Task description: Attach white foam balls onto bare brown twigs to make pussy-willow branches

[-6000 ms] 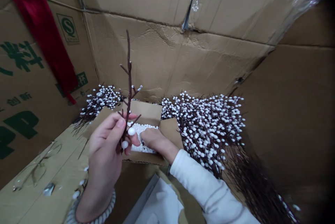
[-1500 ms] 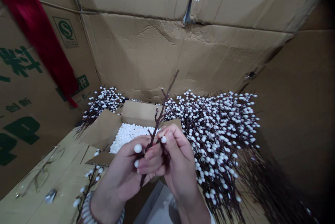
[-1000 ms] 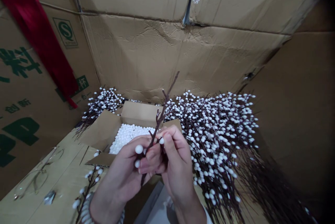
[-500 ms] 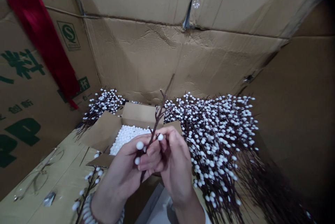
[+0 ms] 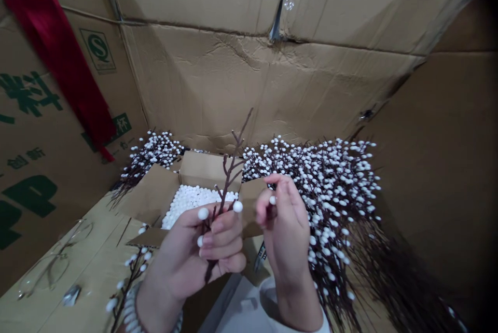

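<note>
My left hand (image 5: 208,250) is wrapped round a dark brown artificial berry branch (image 5: 226,182), which tilts upward above the fingers. A few white berries sit on the lower twigs of this branch; its upper twigs are bare. To the right, my right hand (image 5: 286,229) is apart from the branch, fingers curled, with a small white berry (image 5: 273,200) pinched at the fingertips. Behind my left hand stands an open cardboard box (image 5: 210,169) holding many loose white berries (image 5: 194,196).
A large pile of white-berried branches (image 5: 322,193) lies right, with bare dark stems (image 5: 397,276) beside it. A smaller bunch (image 5: 153,154) lies far left. Eyeglasses (image 5: 54,265) and a berry branch (image 5: 132,273) rest at left. Cardboard walls (image 5: 202,84) enclose the table; a red ribbon (image 5: 66,58) hangs left.
My right hand has moved right, away from the branch, and a white berry now shows at its fingertips. My left hand still holds the branch, almost in place.
</note>
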A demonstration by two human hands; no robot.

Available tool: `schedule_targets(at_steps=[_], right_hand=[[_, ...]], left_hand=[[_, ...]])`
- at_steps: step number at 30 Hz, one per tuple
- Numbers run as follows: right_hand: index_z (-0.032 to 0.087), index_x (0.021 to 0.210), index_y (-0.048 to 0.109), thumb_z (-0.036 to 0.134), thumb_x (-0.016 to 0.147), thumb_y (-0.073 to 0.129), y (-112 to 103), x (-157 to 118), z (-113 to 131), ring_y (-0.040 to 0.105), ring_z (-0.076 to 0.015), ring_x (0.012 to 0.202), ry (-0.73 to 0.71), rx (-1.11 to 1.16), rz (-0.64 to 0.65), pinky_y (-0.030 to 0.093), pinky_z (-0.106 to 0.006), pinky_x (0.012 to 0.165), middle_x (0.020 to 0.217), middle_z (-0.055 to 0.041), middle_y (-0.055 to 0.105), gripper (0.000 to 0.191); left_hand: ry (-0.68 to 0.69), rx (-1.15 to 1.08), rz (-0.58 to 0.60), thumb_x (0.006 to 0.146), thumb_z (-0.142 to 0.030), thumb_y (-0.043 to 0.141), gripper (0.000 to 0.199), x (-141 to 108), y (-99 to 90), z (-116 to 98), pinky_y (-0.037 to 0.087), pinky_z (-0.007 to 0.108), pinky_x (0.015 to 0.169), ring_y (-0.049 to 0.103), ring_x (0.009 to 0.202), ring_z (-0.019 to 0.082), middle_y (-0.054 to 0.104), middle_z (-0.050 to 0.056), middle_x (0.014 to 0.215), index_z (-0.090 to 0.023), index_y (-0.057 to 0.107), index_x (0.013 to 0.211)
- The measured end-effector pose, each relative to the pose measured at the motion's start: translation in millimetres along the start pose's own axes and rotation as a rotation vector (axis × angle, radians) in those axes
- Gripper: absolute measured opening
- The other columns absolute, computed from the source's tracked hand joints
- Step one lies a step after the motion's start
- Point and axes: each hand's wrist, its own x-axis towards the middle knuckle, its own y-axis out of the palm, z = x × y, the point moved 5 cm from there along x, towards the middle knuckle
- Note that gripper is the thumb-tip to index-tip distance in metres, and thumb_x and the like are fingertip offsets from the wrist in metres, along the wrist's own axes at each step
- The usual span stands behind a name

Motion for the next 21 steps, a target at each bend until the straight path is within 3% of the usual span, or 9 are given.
schedule_targets(at_steps=[2,7,13,21], right_hand=[[0.023,0.081,0.057,0.039,0.090,0.061,1.2,-2.8,-0.1,0.036,-0.0056,0.046,0.001,0.004,0.033,0.035,-0.013,0.046,0.053,0.0097,0.043,0.019],[0.024,0.083,0.059,0.027,0.080,0.074,8.4,-7.7,0.5,0.049,-0.0064,0.057,0.082,0.105,0.163,0.043,-0.016,0.055,0.068,0.0070,0.058,0.015],[0.025,0.077,0.072,0.026,0.077,0.076,5.0,-9.0,4.6,0.064,-0.0108,0.072,-0.004,-0.050,0.150,0.051,-0.022,0.068,0.077,0.0025,0.072,0.004],[0.028,0.077,0.076,0.024,0.075,0.078,4.5,-8.7,4.0,0.066,-0.0100,0.069,-0.010,-0.069,0.134,0.053,-0.020,0.065,0.076,0.0035,0.075,0.005]], left_hand=[[-0.018,-0.008,0.013,0.074,-0.020,0.071,0.032,-0.1,-1.6,3.5,0.036,0.015,0.049,0.010,0.040,0.003,0.029,-0.011,0.043,-0.013,0.048,0.053],[-0.044,-0.006,0.011,0.074,-0.017,0.066,0.026,2.6,-1.0,7.6,0.034,0.015,0.047,0.009,0.039,0.003,0.028,-0.011,0.042,-0.012,0.052,0.052],[-0.034,0.023,-0.036,0.071,-0.016,0.066,0.022,6.5,1.5,8.1,0.033,0.016,0.046,0.009,0.040,0.003,0.029,-0.010,0.042,-0.011,0.056,0.052],[0.009,0.071,-0.082,0.070,-0.015,0.063,0.020,5.2,1.1,6.8,0.032,0.014,0.044,0.008,0.041,0.004,0.027,-0.010,0.042,-0.012,0.055,0.052]])
